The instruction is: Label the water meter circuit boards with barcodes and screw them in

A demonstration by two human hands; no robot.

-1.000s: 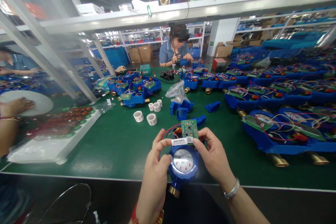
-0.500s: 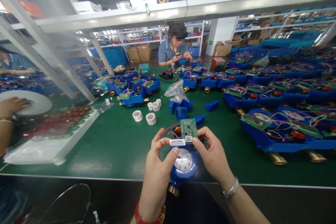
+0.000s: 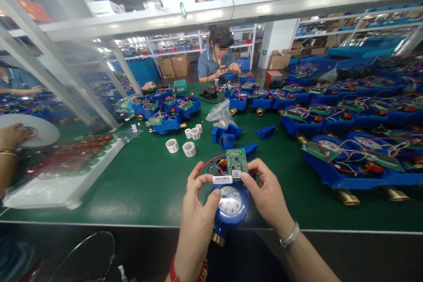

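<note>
Between the thumb and fingers of my right hand point(image 3: 269, 189) is a green circuit board point(image 3: 236, 158), tilted up so its chips and a small white sticker show. My left hand point(image 3: 198, 211) has a white barcode label point(image 3: 222, 179) at its index fingertip, just beside the board's lower left edge. The left thumb lies near the dial of a blue water meter point(image 3: 230, 202), which sits below both hands with its brass end toward me. Red and dark wires run behind the label to the board. The other left fingers are partly hidden.
Several white label rolls point(image 3: 189, 149) stand ahead on the green table point(image 3: 145, 185), near loose blue plastic covers point(image 3: 227, 141). Rows of blue meters point(image 3: 350, 172) fill the right. A white foam tray point(image 3: 89, 176) is at left, by another person's hand point(image 3: 13, 139). A co-worker point(image 3: 216, 59) sits opposite.
My hands, the board and the label hold almost the same position over the meter. The view has shifted slightly. At the left, the other person's hand and white disc have moved a little left.
</note>
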